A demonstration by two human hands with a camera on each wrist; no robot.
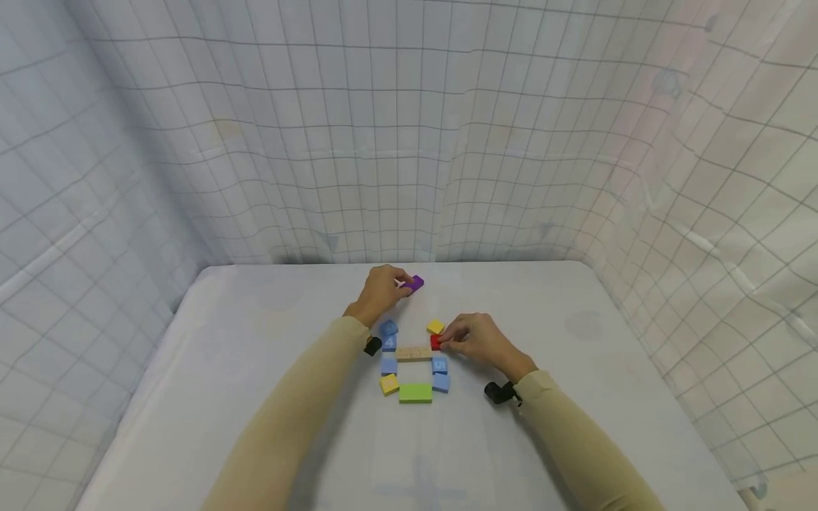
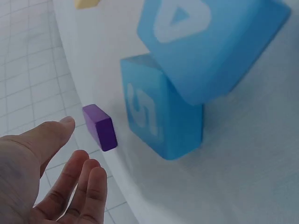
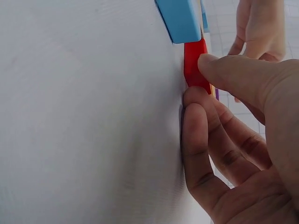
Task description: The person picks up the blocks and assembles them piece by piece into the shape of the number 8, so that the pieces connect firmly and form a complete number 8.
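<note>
My left hand (image 1: 381, 289) reaches to the far part of the table, right at a purple block (image 1: 415, 283). In the left wrist view its thumb and fingers stand apart, with the purple block (image 2: 100, 127) just past the fingertips. My right hand (image 1: 476, 337) pinches a red block (image 3: 195, 65) between thumb and fingers, low over the white table. A blue block (image 3: 180, 21) adjoins the red one. Beyond the red block lies a yellow block (image 1: 436, 326), and a wooden block (image 1: 414, 354) sits to its left.
On the left, blue number blocks (image 1: 388, 343) form a column, ending in a yellow block (image 1: 389, 385) near me. A green block (image 1: 415, 393) lies at the near side, with blue blocks (image 1: 439, 365) on the right. Gridded white curtains (image 1: 358, 142) surround the table (image 1: 268, 305).
</note>
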